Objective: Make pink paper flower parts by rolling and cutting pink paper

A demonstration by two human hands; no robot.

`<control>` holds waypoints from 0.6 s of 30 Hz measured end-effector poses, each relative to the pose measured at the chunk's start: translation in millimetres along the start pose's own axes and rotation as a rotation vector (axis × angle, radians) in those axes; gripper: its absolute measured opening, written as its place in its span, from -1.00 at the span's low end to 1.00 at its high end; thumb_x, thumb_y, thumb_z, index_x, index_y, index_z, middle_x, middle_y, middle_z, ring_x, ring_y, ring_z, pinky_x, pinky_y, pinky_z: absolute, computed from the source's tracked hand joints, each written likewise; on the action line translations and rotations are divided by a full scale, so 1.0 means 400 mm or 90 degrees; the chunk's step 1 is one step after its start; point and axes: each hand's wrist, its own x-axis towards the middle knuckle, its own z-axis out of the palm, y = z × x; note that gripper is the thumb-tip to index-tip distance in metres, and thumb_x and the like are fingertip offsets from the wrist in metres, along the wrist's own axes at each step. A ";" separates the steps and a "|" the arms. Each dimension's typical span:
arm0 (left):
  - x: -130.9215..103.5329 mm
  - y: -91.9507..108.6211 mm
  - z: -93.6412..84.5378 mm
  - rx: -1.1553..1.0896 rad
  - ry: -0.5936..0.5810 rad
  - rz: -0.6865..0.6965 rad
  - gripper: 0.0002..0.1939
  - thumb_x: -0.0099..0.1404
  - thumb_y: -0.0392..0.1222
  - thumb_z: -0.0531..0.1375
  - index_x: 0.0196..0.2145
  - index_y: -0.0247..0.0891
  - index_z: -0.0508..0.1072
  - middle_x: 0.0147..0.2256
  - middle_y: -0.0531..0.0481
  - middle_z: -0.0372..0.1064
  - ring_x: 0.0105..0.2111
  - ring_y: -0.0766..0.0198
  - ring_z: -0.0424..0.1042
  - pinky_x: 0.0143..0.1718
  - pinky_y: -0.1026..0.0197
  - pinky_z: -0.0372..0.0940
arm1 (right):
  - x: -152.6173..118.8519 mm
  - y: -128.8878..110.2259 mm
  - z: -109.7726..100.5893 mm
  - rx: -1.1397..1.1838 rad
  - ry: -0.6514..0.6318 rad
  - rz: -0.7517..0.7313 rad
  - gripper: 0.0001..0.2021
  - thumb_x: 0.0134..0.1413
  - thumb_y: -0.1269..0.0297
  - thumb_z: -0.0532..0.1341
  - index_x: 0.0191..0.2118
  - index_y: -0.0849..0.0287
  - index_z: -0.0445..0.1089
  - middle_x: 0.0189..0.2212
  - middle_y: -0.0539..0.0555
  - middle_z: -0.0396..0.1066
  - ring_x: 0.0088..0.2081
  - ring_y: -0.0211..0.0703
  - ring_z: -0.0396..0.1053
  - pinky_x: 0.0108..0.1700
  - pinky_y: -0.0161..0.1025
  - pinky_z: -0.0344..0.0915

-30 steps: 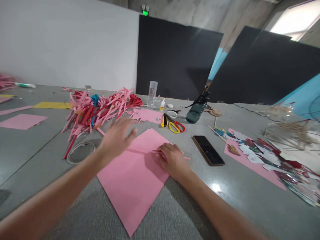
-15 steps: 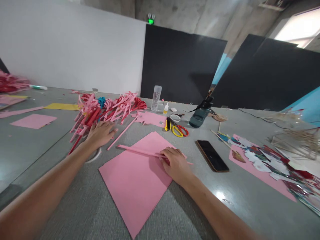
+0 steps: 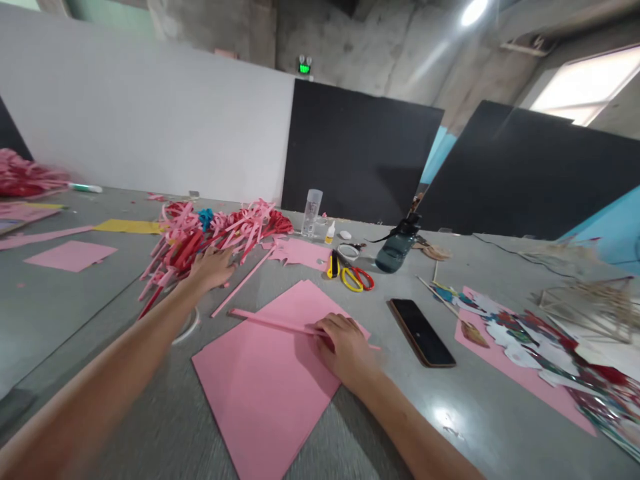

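My right hand [image 3: 343, 343] is closed round the right part of a rolled pink paper strip [image 3: 270, 321], which lies across pink paper sheets [image 3: 265, 393]. The strip's thin end pokes out past my fingers. Fingers apart, my left hand [image 3: 213, 265] rests at the front right edge of a pile of pink and red curled strips [image 3: 187, 250]; nothing can be seen held in it. Between the pile and the sheets lies another thin pink strip [image 3: 243, 281].
Scissors [image 3: 356, 277], a yellow cutter [image 3: 333, 265], a glue bottle [image 3: 330, 232] and a clear tube [image 3: 311, 212] lie or stand beyond the sheets. To the right are a phone [image 3: 423, 332], a dark bottle [image 3: 399, 245] and a painted collage [image 3: 530, 333].
The view has tilted up, so the table things sit lower in the picture. My left hand has shifted slightly right along the pile's edge. My right hand stays on the rolled strip.
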 end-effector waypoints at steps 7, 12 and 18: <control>0.042 0.027 -0.030 -0.076 0.031 -0.061 -0.73 0.23 -0.10 0.12 -0.23 -0.20 0.56 -0.10 -0.27 0.52 0.15 -0.23 0.22 0.14 -0.24 0.02 | -0.005 0.008 -0.001 0.015 -0.016 0.006 -0.79 0.17 0.45 0.24 -0.10 0.06 0.45 -0.17 0.01 0.49 -0.11 -0.10 0.38 -0.06 -0.14 0.19; 0.047 0.041 -0.099 -0.259 0.039 -0.117 -0.74 0.25 -0.08 0.09 -0.46 -0.30 0.42 -0.45 -0.12 0.40 -0.17 -0.02 0.35 -0.08 -0.03 0.16 | -0.003 0.009 0.001 0.009 -0.020 0.007 -0.80 0.16 0.47 0.22 -0.12 0.09 0.46 -0.19 0.05 0.49 -0.13 -0.08 0.38 -0.08 -0.14 0.20; 0.016 0.044 -0.160 -0.602 -0.050 -0.127 -0.75 0.28 -0.16 0.00 -0.55 -0.20 0.16 -0.67 0.14 -0.08 -0.59 0.34 0.03 -0.52 0.25 0.04 | -0.001 0.003 0.001 -0.001 -0.021 0.014 -0.84 0.18 0.44 0.21 -0.15 0.11 0.46 -0.19 0.05 0.49 -0.14 -0.08 0.39 -0.08 -0.13 0.20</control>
